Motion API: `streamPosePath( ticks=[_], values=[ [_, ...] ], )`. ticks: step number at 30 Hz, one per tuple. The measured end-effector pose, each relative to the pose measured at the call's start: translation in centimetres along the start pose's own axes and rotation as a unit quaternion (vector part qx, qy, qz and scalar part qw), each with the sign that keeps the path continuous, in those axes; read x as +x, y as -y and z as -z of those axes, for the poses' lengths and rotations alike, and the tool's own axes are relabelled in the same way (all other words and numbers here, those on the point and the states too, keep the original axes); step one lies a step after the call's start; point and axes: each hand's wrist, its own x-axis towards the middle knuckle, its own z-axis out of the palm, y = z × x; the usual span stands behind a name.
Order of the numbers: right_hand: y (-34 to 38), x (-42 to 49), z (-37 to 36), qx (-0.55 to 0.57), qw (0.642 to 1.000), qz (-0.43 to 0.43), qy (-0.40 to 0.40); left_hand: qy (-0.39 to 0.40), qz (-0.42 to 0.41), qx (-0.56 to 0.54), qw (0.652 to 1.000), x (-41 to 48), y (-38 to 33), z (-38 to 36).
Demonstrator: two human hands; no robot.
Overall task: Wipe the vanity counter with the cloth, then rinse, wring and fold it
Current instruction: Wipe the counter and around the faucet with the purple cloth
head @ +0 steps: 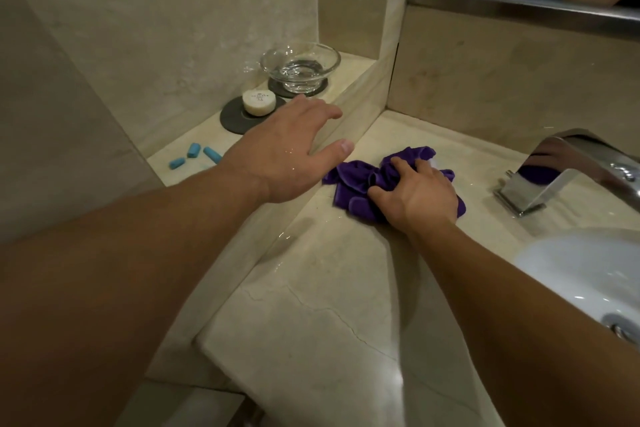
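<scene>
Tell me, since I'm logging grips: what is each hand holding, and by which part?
The right hand grips the purple cloth by its bunched right half, pressed on the counter. The left hand holds nothing, open at the ledge.

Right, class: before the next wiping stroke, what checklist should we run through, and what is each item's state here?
1. The right hand grips the purple cloth: ok.
2. The purple cloth touches the counter: ok.
3. The cloth is spread flat: not ok, it is bunched.
4. The left hand is open, off the cloth, at the ledge: ok.
5. The soap and glass dish sit on the ledge, apart from the cloth: ok.
6. The counter is wiped all over: cannot tell; wet patches show.
</scene>
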Motion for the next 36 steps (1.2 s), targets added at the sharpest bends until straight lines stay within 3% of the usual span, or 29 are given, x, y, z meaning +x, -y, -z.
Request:
streamPosePath(
  ticks=[12, 23, 32, 36],
  values=[
    [5.8, -6.5, -2.1, -0.004, 0.992, 0.125, 0.020, -0.036, -0.039, -0.023, 0.998, 0.1, 0.4, -0.3],
    [8.5, -14.3, -3.7, 0.034, 0.987, 0.156, 0.028, -0.105, -0.058, 0.017, 0.993, -0.6, 0.0, -0.1],
    [8.3, -18.2, -2.6, 0.044, 0.986, 0.150, 0.058, -0.098, -0.043, 0.014, 0.994, -0.4, 0.3, -0.2],
    [5.7, -16.0, 0.8, 0.089, 0.988, 0.097, -0.079, -0.104, -0.054, 0.020, 0.993, 0.0, 0.7, -0.3]
  ],
)
